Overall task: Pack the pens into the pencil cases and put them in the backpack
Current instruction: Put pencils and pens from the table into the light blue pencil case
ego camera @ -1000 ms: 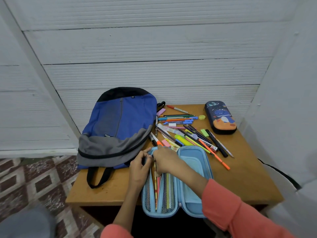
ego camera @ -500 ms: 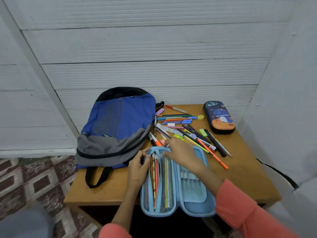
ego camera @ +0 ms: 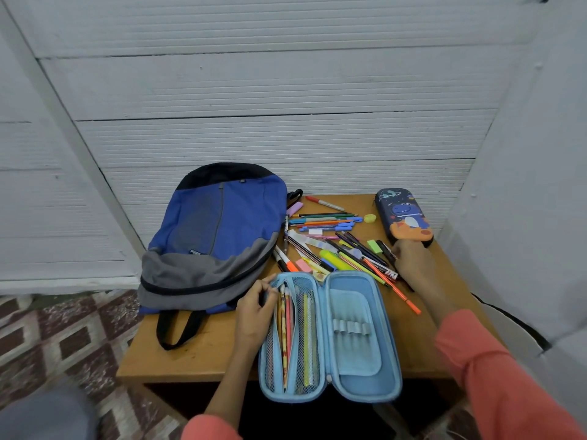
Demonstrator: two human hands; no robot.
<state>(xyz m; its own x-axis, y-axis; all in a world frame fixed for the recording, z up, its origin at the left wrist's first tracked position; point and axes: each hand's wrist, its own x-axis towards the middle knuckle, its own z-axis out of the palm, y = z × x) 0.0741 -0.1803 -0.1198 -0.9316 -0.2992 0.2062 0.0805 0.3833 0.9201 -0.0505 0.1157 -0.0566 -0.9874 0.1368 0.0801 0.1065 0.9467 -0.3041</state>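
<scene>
A white ribbed wall [ego camera: 286,106] is seen behind a wooden counter [ego camera: 203,354], and a patterned floor [ego camera: 63,328] is seen to its left. A blue and grey backpack [ego camera: 216,236] is laid flat on the counter's left part, its black top turned toward the wall and a black strap [ego camera: 178,328] trailed toward the near edge. A blue case [ego camera: 355,338] is spread open just right of the backpack, partly overhanging the near edge. Its left half is fitted with mesh pockets, in which several pencils [ego camera: 286,328] are stowed lengthwise; its right half is lined with a flap and a row of elastic loops [ego camera: 351,328]. A dark case [ego camera: 405,217], printed with a cartoon, is set closed at the far right corner. Between it and the backpack, loose pens [ego camera: 336,246] are scattered in a heap, with a yellow highlighter [ego camera: 330,257] and small erasers among them.

The left hand [ego camera: 254,309] is held at the blue case's far left corner, with the mesh pocket's rim pinched in its curled fingers. The right hand [ego camera: 413,262] is stretched to the heap's right end, just beside the dark case, its fingers bent down onto a black pen [ego camera: 385,250]; whether that pen is gripped cannot be told. Both arms are covered by coral sleeves [ego camera: 508,376]
</scene>
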